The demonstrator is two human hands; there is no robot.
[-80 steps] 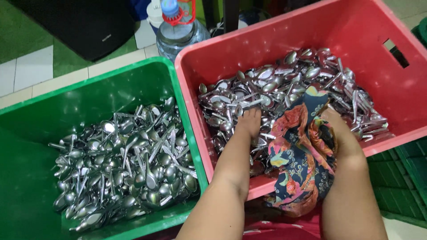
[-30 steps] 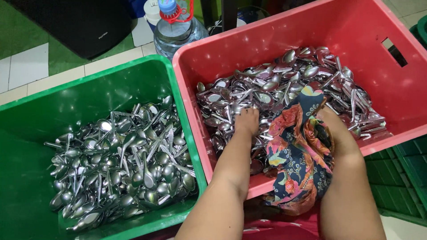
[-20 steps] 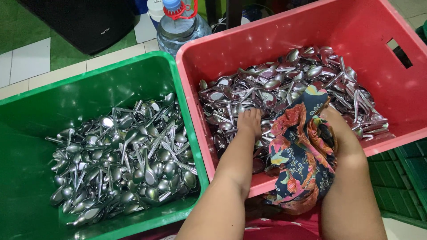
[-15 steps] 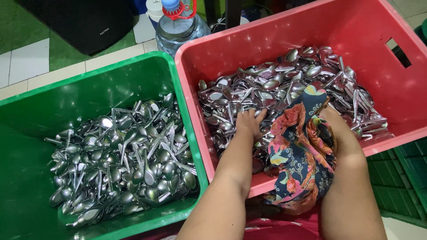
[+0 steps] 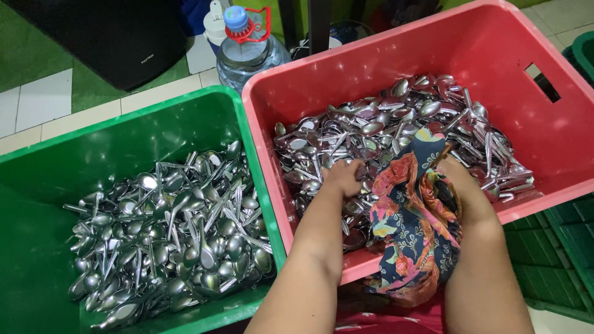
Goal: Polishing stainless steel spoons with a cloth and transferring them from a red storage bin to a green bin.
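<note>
Forearms fill the near edge, and between them we see a cloth [image 5: 413,229], dark with orange and pink flowers, draped over the near wall of the red crate [image 5: 538,133] and hanging down outside it. Our right hand [image 5: 459,182] is bunched into the upper part of that cloth, fingers closed on the fabric, with its knuckles against the spoons just beyond. Our left hand [image 5: 344,177] lies just left of the cloth, palm down on the spoon heap [image 5: 396,127], fingers curled in among the metal; we cannot tell whether it grips a single spoon or only presses on the pile. That heap covers most of the red crate's floor, shiny bowls and handles pointing every way, thickest toward the far right. Touching the red crate on its left stands a green crate [image 5: 130,136], and a second pile of spoons [image 5: 176,226] lies in its right half, well apart from either hand. Beyond both crates a water bottle [image 5: 247,46] with a blue cap and red ring stands on the tiled floor, near a black box [image 5: 117,34] at the far left
</note>
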